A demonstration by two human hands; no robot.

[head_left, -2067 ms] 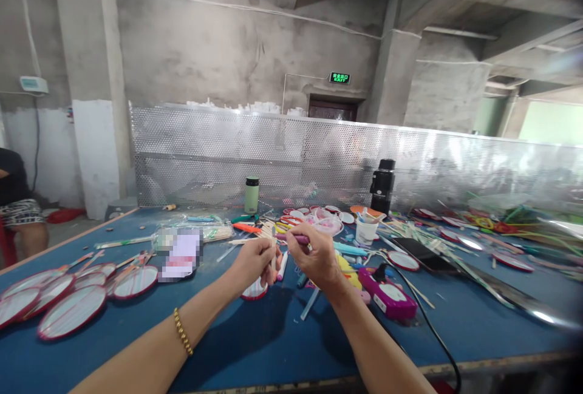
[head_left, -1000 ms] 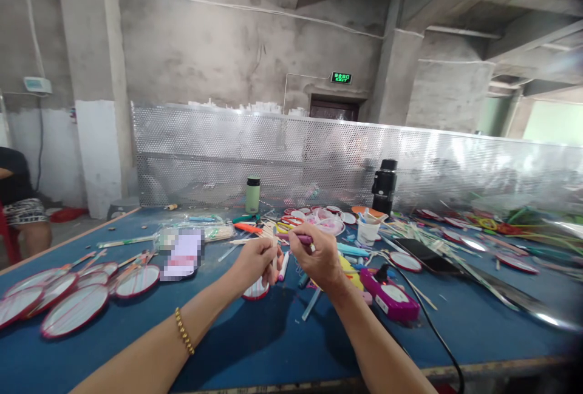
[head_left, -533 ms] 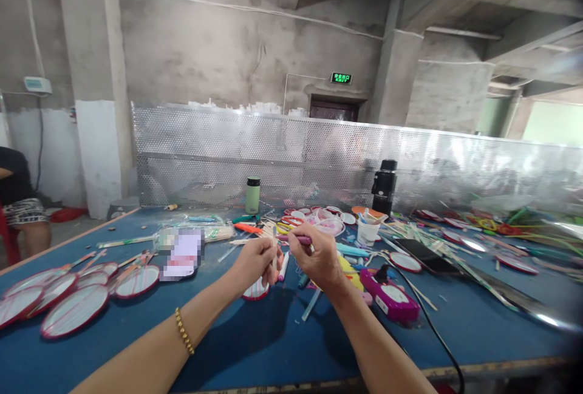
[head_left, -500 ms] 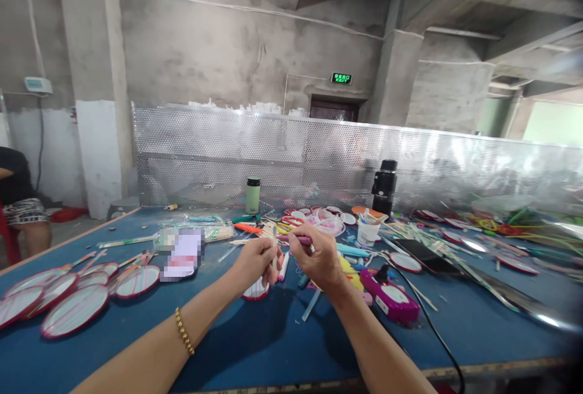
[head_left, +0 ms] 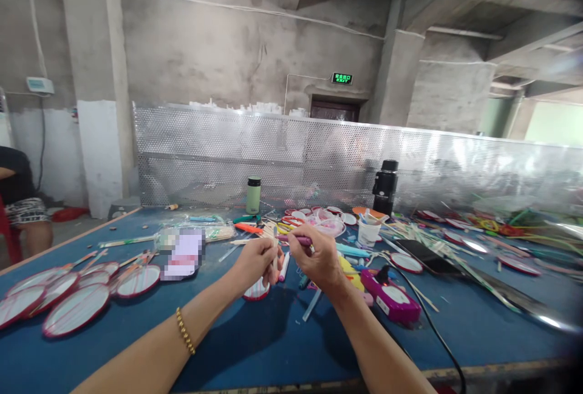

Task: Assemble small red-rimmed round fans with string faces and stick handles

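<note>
At the far left a seated person (head_left: 18,200) shows only in part, away from the desk (head_left: 255,345); on the desk's left side lie several round fans (head_left: 75,309) with red rims, flat and partly overlapping. Further in lies a clear bag (head_left: 214,233) with sticks inside, and behind it stands a green bottle (head_left: 253,195), lid on.

In the middle the two hands meet above the desk. The left hand (head_left: 255,260) has its fingers closed around a thin pale stick (head_left: 276,247), which points up; below this hand a small fan (head_left: 255,291) shows, and it cannot be told if the hand holds it or if it lies on the desk. The right hand (head_left: 319,257) pinches a purple marker (head_left: 301,240), lying level, its tip toward the stick; the fingers are closed on it. Compared with two seconds ago, almost nothing has changed; both hands keep the same grip and the same place, and only the view has shifted a little; so the work on the stick seems to be slow, fine work in the same spot.

To the right a white cup (head_left: 367,231) holds some small sticks or pens; behind it stands a black flask (head_left: 385,186), closed. Near the right hand lies a magenta tool (head_left: 389,298) with a black cord (head_left: 432,333); beyond it a dark phone (head_left: 426,254) and more fans and strips.
</note>
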